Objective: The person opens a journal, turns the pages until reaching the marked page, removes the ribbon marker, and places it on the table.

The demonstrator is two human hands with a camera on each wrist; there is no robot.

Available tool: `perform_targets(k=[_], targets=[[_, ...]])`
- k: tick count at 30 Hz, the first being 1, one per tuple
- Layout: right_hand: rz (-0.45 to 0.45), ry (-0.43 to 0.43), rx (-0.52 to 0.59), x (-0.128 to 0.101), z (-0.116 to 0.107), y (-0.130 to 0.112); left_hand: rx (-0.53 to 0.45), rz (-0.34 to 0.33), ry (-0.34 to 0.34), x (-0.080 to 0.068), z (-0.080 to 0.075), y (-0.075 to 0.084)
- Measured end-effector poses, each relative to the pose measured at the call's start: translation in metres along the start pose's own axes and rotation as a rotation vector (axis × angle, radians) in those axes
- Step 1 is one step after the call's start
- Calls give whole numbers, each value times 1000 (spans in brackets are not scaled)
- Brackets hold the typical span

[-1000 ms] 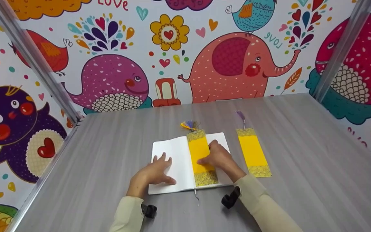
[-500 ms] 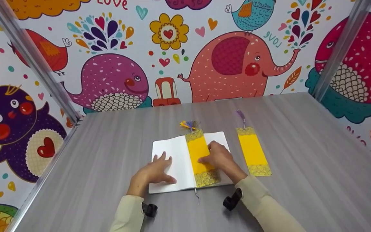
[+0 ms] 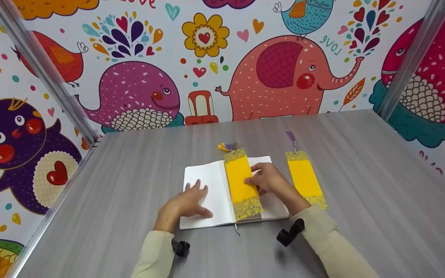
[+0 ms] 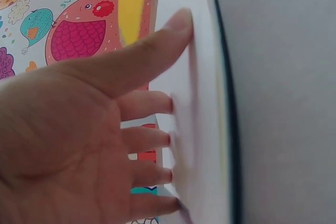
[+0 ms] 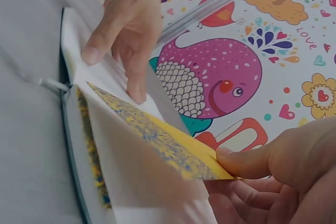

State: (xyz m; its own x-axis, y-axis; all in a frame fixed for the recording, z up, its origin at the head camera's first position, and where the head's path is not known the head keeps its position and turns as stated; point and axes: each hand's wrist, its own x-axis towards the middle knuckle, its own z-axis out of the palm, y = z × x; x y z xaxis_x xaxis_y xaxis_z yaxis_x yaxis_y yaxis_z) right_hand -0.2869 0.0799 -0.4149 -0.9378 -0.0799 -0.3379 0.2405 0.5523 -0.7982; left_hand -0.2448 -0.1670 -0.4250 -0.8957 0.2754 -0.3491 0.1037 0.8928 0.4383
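Observation:
An open notebook point(image 3: 207, 197) with blank white pages lies on the table. My left hand point(image 3: 185, 202) rests on its left page with fingers spread, as the left wrist view also shows. My right hand point(image 3: 270, 178) pinches the right edge of a yellow bookmark point(image 3: 242, 179), thumb on top, and lifts that edge. Glitter bands cross both its ends. Beneath it a white page point(image 5: 152, 187) is raised too; whether my fingers hold that page I cannot tell. Under this page a second glittery strip point(image 5: 93, 145) shows. Mixed-colour tassels point(image 3: 228, 147) stick out at the top.
Another yellow bookmark point(image 3: 304, 177) with a purple tassel point(image 3: 291, 137) lies on the table to the right, partly behind my right wrist. A ribbon marker point(image 3: 238, 231) hangs from the notebook's lower edge. A cartoon-printed wall point(image 3: 214, 77) closes the back.
My right hand has moved slightly right and raised the bookmark's right edge off the notebook, with a page lifting under it. My left hand stays put.

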Motion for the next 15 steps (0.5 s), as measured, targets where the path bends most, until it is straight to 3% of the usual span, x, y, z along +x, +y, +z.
perform_targets(k=[7, 15], targets=[[-56, 33, 100, -10, -20, -4, 5, 14, -1, 0, 0, -1], [-131, 108, 113, -18, -60, -2, -8, 33, 12, -3, 0, -2]])
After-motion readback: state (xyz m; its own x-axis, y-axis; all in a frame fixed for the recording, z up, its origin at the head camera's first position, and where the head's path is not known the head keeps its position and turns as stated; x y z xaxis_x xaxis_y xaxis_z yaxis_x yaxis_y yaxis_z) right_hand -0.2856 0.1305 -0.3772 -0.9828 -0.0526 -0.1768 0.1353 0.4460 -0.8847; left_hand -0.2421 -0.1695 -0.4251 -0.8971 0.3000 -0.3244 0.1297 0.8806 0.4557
